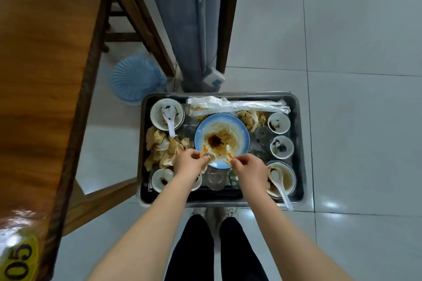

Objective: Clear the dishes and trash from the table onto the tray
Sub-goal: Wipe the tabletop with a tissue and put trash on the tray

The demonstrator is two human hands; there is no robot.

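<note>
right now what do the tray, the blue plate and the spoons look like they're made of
Tray: looks like stainless steel, a grey brushed sheen with reflections along the rim. Blue plate: probably glazed ceramic, glossy blue rim, though melamine can't be ruled out. Spoons: smooth white, ceramic or plastic; the look leaves it open.

Both bare forearms reach forward and slightly inward from the bottom of the view, the hands close together but apart. The left hand [189, 163] has its fingers curled, thumb and forefinger pinched together. The right hand [250, 170] mirrors it, knuckles up, its fingertips likewise pinched.
</note>
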